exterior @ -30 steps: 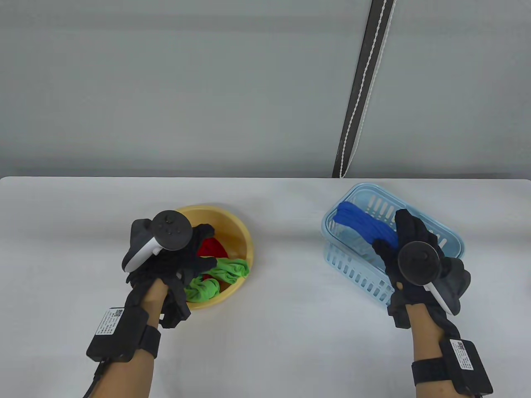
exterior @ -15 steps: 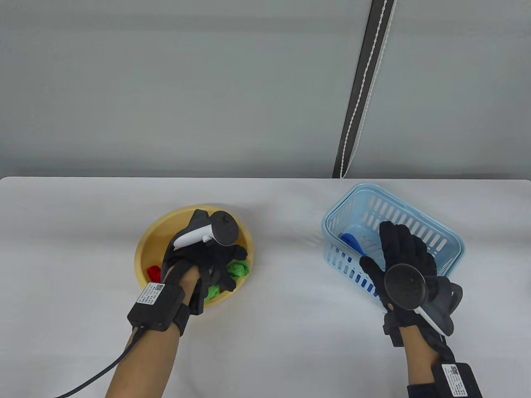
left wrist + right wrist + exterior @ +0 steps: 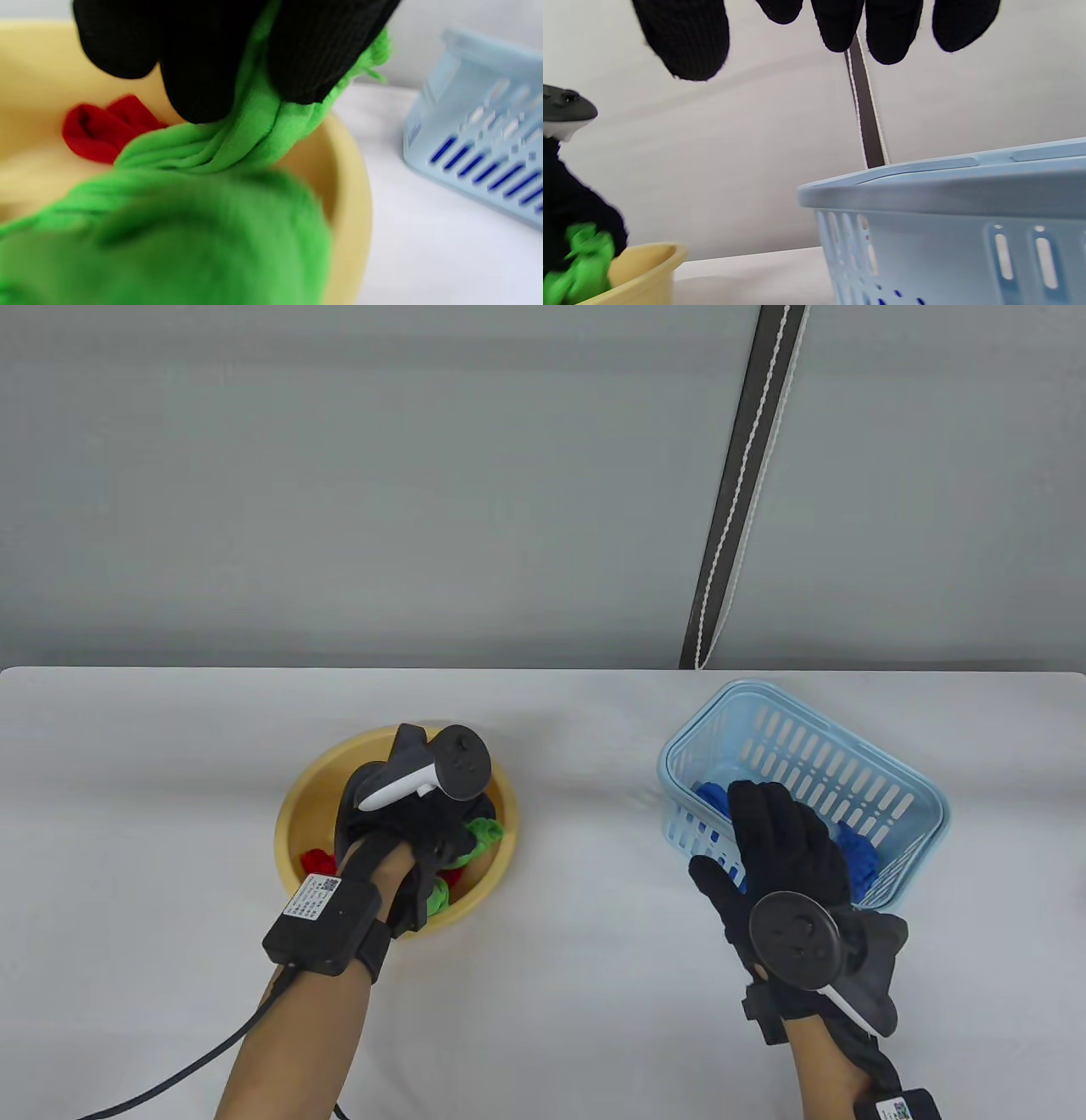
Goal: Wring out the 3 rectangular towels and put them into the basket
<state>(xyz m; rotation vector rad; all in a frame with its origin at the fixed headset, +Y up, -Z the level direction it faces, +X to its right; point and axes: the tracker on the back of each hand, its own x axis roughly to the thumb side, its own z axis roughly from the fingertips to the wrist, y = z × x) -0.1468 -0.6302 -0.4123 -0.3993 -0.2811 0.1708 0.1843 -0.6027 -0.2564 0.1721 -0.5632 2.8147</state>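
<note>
My left hand point(image 3: 441, 836) reaches into the yellow bowl point(image 3: 299, 806) and pinches the green towel point(image 3: 484, 830) point(image 3: 237, 144) between thumb and fingers point(image 3: 199, 80). A red towel point(image 3: 318, 862) point(image 3: 99, 129) lies on the bowl's floor beside it. The blue towel point(image 3: 859, 857) rests inside the light blue basket point(image 3: 848, 768) point(image 3: 946, 212). My right hand point(image 3: 785, 836) hovers over the basket's near side, fingers point(image 3: 891, 29) straight and holding nothing.
The white table point(image 3: 585, 950) runs between bowl and basket. A dark strap with a white cord point(image 3: 734, 500) hangs on the grey wall behind. A black cable point(image 3: 170, 1077) trails from my left wrist.
The right hand let the blue towel drop into the basket and drew back toward me. The left hand moved into the bowl and closed its fingers on the green towel.
</note>
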